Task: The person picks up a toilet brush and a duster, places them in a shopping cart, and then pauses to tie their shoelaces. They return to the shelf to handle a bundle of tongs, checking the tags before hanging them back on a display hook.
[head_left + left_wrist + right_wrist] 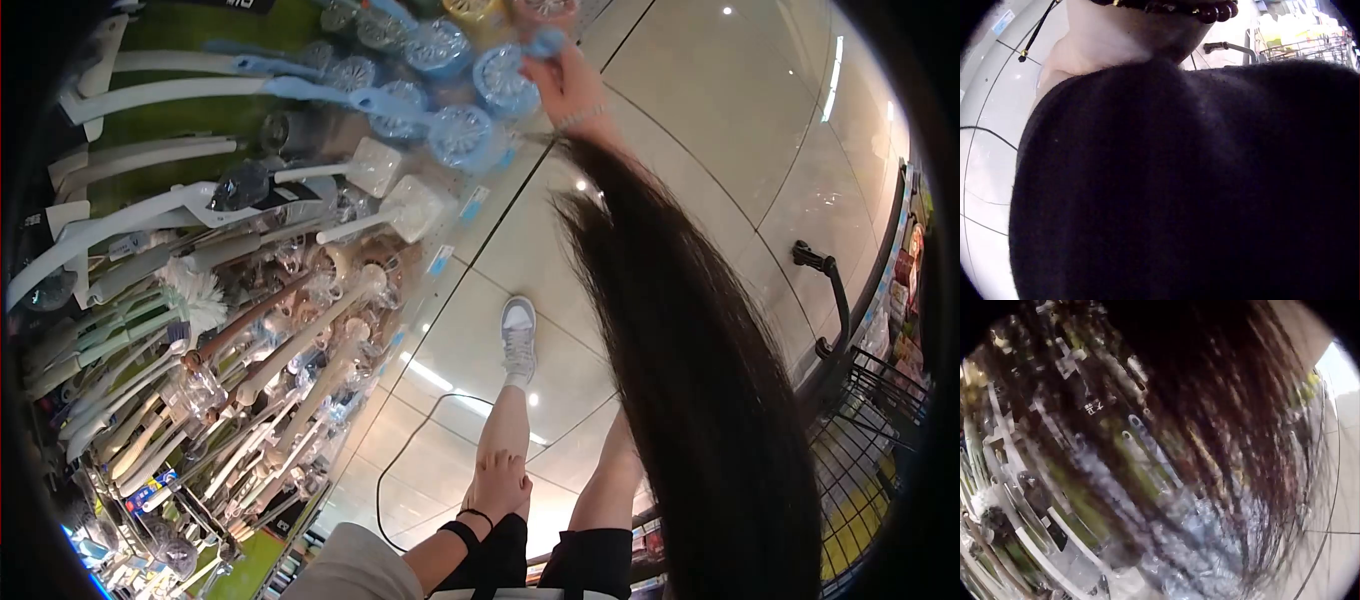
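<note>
In the head view my right hand (pixel 572 92) reaches to the front edge of a packed display. Its fingers are right at a round, spoked blue end (pixel 505 80) of a long-handled cleaning tool, with a small blue piece (pixel 545 42) beside them. I cannot tell whether they pinch it. Similar blue ends (pixel 460 135) sit close by, on blue-and-white handles (pixel 270 88). Low in the picture, my left hand (pixel 500 485) hangs loosely curled in front of the left leg, holding nothing. Dark cloth fills most of the left wrist view; long hair covers much of the right.
White square-headed tools (pixel 412 208), a bristle brush (pixel 195 295) and several brown-handled tools (pixel 265 312) crowd the display's left side. Long dark hair (pixel 700 380) hangs across the head view. A black wire shopping cart (pixel 850 470) stands at right on the tiled floor (pixel 690 130).
</note>
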### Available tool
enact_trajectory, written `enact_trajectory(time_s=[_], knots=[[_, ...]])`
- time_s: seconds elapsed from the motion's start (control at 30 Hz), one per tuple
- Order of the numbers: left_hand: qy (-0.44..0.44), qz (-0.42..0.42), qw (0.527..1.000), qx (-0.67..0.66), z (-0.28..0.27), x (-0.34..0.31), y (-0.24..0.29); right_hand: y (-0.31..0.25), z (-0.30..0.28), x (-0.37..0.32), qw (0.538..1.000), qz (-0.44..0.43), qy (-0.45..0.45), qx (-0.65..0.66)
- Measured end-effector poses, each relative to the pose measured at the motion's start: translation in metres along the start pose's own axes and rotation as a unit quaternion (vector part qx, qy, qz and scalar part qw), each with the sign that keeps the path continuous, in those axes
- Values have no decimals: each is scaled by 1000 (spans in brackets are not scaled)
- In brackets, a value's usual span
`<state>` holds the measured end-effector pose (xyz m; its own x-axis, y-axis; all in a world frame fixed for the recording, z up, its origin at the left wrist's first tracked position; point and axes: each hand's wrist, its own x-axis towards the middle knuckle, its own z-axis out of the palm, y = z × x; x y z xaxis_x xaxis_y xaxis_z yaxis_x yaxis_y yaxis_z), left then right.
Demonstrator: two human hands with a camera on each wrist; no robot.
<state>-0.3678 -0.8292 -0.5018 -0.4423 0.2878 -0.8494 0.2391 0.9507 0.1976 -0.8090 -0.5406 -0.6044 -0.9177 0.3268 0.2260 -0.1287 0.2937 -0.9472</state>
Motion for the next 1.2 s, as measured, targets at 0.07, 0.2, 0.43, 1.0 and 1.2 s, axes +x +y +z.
enact_trajectory(time_s=[0.07,0.2,0.43,1.0,1.2], knots=[[31,13,995,-96,-7,2,-18,2,20,22,999,12,-7,-41],[89,36,991,-91,-27,3,-26,14,38,27,997,14,10,-79],[66,11,982,-178,-67,13,-12,-35,-77,-157,971,224,-46,-70],[-89,276,948,131,-274,-33,145,-565,-461,-353,912,128,385,-53],[-58,376,905,190,-310,-70,294,-670,-484,-408,877,-231,-268,324]])
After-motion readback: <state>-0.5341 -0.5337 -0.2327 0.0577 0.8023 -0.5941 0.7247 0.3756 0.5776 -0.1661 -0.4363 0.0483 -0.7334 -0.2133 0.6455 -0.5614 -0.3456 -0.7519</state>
